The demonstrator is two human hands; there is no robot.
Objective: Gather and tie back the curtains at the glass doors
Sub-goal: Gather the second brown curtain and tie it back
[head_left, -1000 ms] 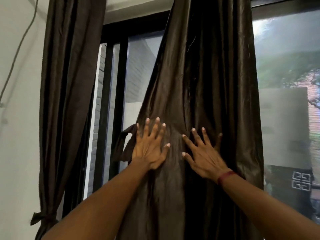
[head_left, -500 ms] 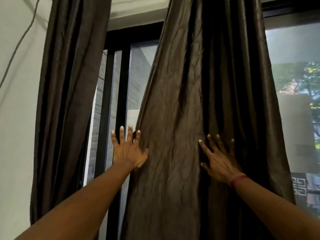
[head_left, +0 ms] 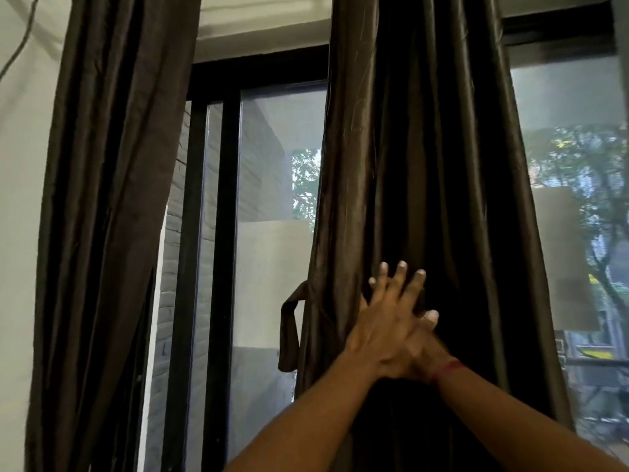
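We cannot make out most of our right hand; our left hand overlaps it, fingers spread flat against the gathered curtain at the glass door.

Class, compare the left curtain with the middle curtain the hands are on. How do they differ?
The left curtain hangs untouched beside the wall; the middle curtain hangs before the glass, both hands pressed on it. A fabric tie loop shows only at the middle curtain's edge. Both are dark brown and pleated.
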